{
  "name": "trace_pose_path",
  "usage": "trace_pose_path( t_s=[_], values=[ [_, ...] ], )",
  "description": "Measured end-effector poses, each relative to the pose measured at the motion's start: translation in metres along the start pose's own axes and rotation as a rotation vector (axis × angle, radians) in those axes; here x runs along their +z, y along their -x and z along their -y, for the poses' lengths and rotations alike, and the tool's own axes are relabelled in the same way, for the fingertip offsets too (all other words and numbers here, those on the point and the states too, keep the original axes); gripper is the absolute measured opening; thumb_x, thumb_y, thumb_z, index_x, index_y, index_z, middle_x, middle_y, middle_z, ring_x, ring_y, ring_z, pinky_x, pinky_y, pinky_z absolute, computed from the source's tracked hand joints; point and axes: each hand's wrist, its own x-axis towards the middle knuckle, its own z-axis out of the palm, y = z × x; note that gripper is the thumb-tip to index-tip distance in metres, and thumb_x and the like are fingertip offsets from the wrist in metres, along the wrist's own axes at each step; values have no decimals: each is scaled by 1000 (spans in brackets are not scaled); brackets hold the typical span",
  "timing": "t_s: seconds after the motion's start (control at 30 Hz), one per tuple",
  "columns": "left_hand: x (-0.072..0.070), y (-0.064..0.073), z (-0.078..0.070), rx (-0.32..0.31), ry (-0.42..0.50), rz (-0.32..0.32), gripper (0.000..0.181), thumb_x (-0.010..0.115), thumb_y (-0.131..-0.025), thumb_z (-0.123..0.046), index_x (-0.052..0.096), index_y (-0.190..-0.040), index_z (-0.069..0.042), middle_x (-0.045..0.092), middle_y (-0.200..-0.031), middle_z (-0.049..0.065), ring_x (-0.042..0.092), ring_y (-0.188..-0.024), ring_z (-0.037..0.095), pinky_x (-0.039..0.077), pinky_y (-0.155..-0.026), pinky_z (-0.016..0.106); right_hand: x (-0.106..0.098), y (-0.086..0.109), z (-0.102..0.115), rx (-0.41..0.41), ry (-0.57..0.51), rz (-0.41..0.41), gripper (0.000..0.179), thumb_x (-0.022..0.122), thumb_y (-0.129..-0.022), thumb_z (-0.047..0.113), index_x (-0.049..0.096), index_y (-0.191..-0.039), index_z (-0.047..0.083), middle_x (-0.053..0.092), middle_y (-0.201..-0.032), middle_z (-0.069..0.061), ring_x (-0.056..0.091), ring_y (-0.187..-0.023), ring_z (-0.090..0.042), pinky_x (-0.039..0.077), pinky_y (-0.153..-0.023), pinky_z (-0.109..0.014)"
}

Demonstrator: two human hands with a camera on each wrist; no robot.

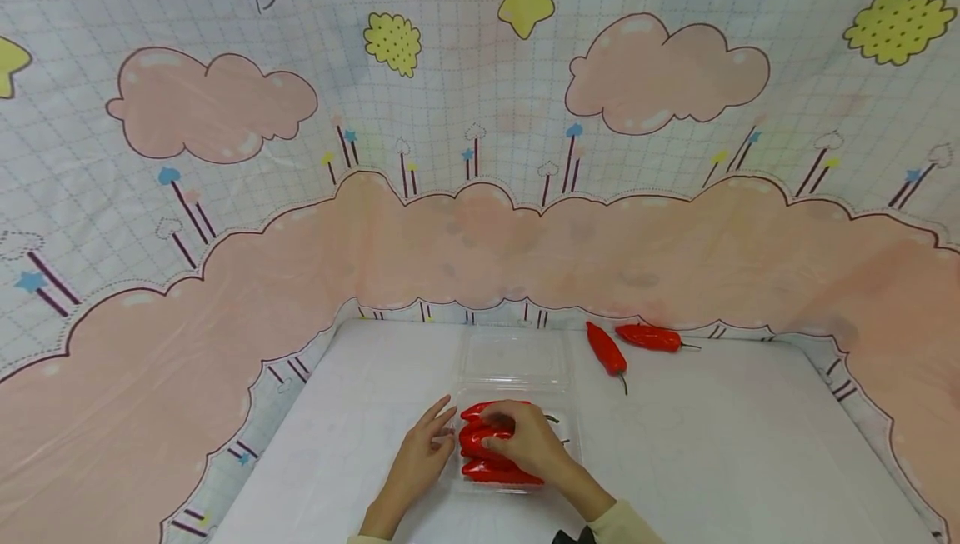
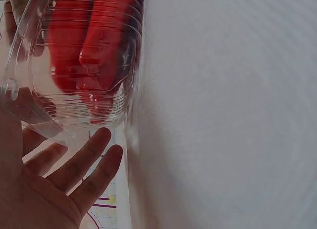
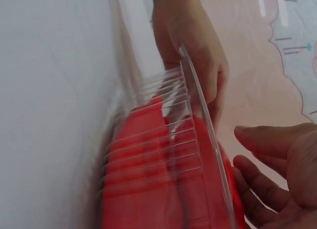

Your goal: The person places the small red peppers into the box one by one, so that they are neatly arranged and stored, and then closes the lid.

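White tabletop (image 1: 712, 444): left hand (image 1: 422, 454) spreads its fingers beside a clear plastic box (image 1: 514, 361), perhaps steadying it; right hand (image 1: 531, 436) arches over long red peppers (image 1: 497, 471), pinch unclear.

Left sleeve (image 1: 367, 539): pale cream; only a narrow strip of cloth in the head view.
Right sleeve (image 1: 624, 524): same pale cream, plain and unpatterned where seen; more cloth on show, edge ending on the forearm.
Left hand (image 1: 422, 451): bare; slim fingers, rounded tips.
Right hand (image 1: 534, 442): bare, likewise slim-fingered.
Forearms (image 1: 583, 491): uncovered between hand and cuff, slender.
Black item (image 1: 573, 536): beside right sleeve, dark, angular; cut off by frame, kind unclear.
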Motion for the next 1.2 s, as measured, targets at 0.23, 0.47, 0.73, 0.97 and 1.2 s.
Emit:
trace_pose_path(
  t_s=[0.23,0.47,0.73,0.97,1.2],
  values=[
    [0,0,0,3,6,2,45,59,-90,-1,57,-135,1,46,-151,11,70,-102,23,59,-82,24,-8,5,3,-2,-3,-25,32,79,-82,17,70,-113,15,73,-108,-1,66,-96,-15,59,-89,-36],
    [0,0,1,-6,11,8,46,60,-90,-1,57,-135,0,46,-152,10,70,-102,23,59,-82,22,-20,10,11,-33,-11,-58,31,77,-84,19,70,-113,14,72,-109,-1,67,-98,-20,59,-88,-37],
    [0,0,1,2,-9,1,45,61,-90,-1,57,-134,1,46,-151,13,70,-102,23,60,-82,25,-37,16,22,-35,-67,-73,33,76,-85,22,68,-116,13,71,-109,-8,65,-98,-26,60,-85,-42],
    [0,0,0,6,-11,-1,45,61,-90,-1,57,-134,2,46,-151,12,70,-101,23,60,-82,26,-52,21,30,-11,-66,-110,31,75,-86,23,68,-115,17,71,-111,-3,65,-101,-27,59,-88,-38],
    [0,0,0,0,-11,-1,45,61,-90,-1,57,-135,1,46,-151,11,70,-102,23,60,-82,26,-66,23,28,-10,-58,-182,33,76,-85,19,67,-116,21,70,-112,2,65,-104,-21,57,-94,-35]
  ],
)
